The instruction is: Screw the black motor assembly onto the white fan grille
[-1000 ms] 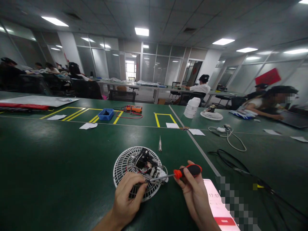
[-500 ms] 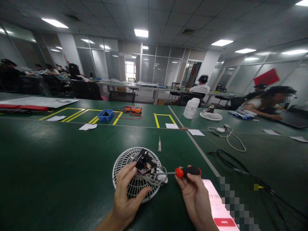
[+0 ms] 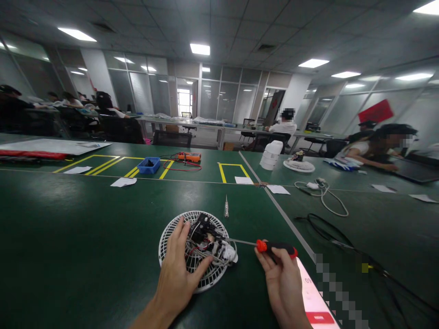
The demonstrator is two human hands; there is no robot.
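A partly dismantled fan head [image 3: 202, 237] lies on the green table, its white round grille [image 3: 168, 233] underneath and a black motor housing, loose wires and a white part on top. My left hand [image 3: 178, 265] spans the fan head from the left, fingers at the housing and thumb by the wires, holding it. My right hand [image 3: 283, 278] grips a screwdriver [image 3: 278, 249] with a black and red handle. Its shaft points left, and the tip reaches in among the motor parts; the exact contact is hidden. A small clear-handled screwdriver [image 3: 226, 208] lies behind the fan.
A lit phone [image 3: 317, 297] lies beside my right wrist. Farther back are a blue tray [image 3: 149, 165], an orange multimeter [image 3: 189, 157], white stacked parts [image 3: 271, 155] and another fan grille [image 3: 298, 165]. Cables [image 3: 329, 235] run along the right. A co-worker [image 3: 373, 151] sits at far right.
The screwdriver handle and my right hand have shifted right and slightly down; the shaft now slants up toward its tip. My left fingers have moved up and left, and the motor assembly looks slightly turned.
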